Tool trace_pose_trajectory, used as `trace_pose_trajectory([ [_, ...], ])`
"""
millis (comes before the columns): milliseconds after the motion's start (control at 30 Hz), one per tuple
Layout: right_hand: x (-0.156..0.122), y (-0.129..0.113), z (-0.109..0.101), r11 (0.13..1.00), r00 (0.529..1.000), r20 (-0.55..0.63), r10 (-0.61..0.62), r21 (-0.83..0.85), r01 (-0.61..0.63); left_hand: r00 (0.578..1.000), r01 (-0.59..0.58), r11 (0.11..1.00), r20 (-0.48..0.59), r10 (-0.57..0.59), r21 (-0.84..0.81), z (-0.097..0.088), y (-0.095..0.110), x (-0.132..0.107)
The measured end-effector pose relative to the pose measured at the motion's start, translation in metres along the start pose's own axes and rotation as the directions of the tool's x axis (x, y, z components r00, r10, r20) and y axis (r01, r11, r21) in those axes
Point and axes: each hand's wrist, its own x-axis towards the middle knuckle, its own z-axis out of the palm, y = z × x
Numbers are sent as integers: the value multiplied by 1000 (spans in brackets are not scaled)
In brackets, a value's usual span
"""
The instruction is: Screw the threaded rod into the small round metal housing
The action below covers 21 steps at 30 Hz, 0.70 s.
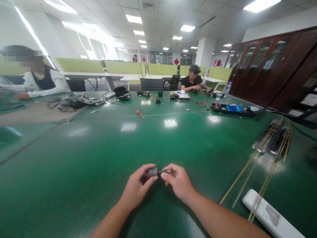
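Observation:
Over the green tabletop [119,145], my two hands meet at a small grey metal cylinder [153,172] with a thin, dark, ridged shaft [163,171] on its right side. Its exact kind is too small to make out. My left hand [140,181] grips the cylinder between thumb and fingers. The thumb and fingers of my right hand [179,180] pinch the shaft near its outer end. Cylinder and shaft lie roughly level and in line with each other.
An orange screwdriver [140,114] lies farther up the table. Long thin sticks [268,165] and a white elongated case [269,211] are at right. A black tray [232,110] holds assorted items. Two people sit at the table, one left [47,79], one at the far side [192,81].

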Motion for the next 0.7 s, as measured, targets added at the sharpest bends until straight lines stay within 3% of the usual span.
trace_pose_trajectory([
  [233, -1, -4, 0, 1000, 1000, -15, 6, 24, -5, 998, -50, 999, -26, 51, 20, 1, 1, -1],
  [700, -1, -4, 0, 1000, 1000, -23, 5, 26, -5, 999, -34, 999, -16, 34, 6, 0, -1, 0],
])
